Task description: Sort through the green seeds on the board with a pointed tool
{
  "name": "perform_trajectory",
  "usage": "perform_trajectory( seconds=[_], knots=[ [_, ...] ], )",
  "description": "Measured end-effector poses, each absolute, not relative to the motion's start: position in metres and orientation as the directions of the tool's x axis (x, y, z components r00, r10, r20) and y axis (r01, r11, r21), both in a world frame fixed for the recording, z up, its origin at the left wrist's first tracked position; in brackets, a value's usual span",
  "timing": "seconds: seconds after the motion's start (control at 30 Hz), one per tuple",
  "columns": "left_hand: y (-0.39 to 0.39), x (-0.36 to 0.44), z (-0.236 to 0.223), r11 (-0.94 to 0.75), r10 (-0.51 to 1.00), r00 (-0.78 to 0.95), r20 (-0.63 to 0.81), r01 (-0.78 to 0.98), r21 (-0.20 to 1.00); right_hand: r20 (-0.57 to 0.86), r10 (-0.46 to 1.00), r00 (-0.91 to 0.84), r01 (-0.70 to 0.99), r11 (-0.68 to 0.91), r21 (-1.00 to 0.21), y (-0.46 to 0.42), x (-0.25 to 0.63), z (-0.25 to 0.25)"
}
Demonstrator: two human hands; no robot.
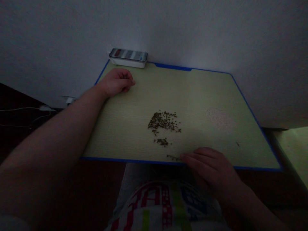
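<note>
We're seeing a plain pale gray wall (192, 35) running behind a light yellow-green tabletop (178, 89) with blue edging. Dim room, soft shadows; we're getting no clear view of a light source. White cables (20, 109) are trailing at left, low by the wall, near a small white fitting (69, 100), too blurry for us to identify. Dark area (101, 195) is showing below the tabletop; another pale yellow-green surface (297, 149) is sitting at far right.
</note>
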State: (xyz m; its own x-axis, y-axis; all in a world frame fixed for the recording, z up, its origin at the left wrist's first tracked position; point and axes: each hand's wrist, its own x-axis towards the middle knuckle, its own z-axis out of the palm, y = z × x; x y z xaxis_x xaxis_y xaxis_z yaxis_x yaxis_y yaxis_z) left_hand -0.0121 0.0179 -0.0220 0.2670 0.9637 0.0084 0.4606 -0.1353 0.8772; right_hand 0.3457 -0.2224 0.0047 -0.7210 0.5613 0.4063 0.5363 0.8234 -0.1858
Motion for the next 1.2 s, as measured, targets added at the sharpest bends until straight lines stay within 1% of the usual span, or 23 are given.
perform_trajectory(
  seconds=[0.17, 0.23, 0.33, 0.47, 0.57, 0.73, 0.83, 0.87, 1.03, 1.2],
  knots=[
    [0.020, -0.015, -0.025, -0.144, 0.961, 0.275, 0.010, 0.472, 0.870, 0.402, 0.530, -0.747, 0.507, 0.845, -0.170, -0.223, 0.338, 0.001],
    [0.020, -0.016, -0.026, -0.151, 0.962, 0.272, 0.017, 0.479, 0.865, 0.403, 0.535, -0.743, 0.521, 0.840, -0.155, -0.223, 0.334, -0.001],
    [0.019, -0.015, -0.025, -0.150, 0.961, 0.276, 0.015, 0.472, 0.869, 0.415, 0.573, -0.706, 0.568, 0.809, -0.150, -0.223, 0.336, -0.002],
    [0.013, -0.009, -0.018, -0.109, 0.973, 0.231, 0.010, 0.422, 0.900, 0.424, 0.630, -0.650, 0.646, 0.753, -0.127, -0.222, 0.349, 0.000],
    [0.006, -0.005, -0.011, -0.085, 0.969, 0.246, -0.024, 0.422, 0.903, 0.422, 0.659, -0.622, 0.677, 0.724, -0.133, -0.220, 0.355, 0.001],
    [0.004, -0.004, -0.009, -0.070, 0.967, 0.251, -0.043, 0.424, 0.903, 0.422, 0.625, -0.657, 0.632, 0.761, -0.144, -0.215, 0.350, -0.002],
    [0.008, -0.006, -0.013, -0.079, 0.970, 0.241, -0.024, 0.404, 0.911, 0.409, 0.608, -0.681, 0.611, 0.779, -0.142, -0.216, 0.348, -0.002],
    [0.009, -0.007, -0.015, -0.088, 0.976, 0.216, -0.003, 0.412, 0.907, 0.405, 0.603, -0.687, 0.603, 0.785, -0.144, -0.217, 0.349, -0.002],
    [0.018, -0.012, -0.023, -0.123, 0.968, 0.252, 0.001, 0.467, 0.876, 0.404, 0.572, -0.714, 0.551, 0.815, -0.178, -0.220, 0.346, -0.001],
    [0.014, -0.010, -0.018, -0.099, 0.972, 0.234, -0.015, 0.467, 0.879, 0.408, 0.560, -0.721, 0.555, 0.819, -0.144, -0.219, 0.334, -0.004]
  ],
)
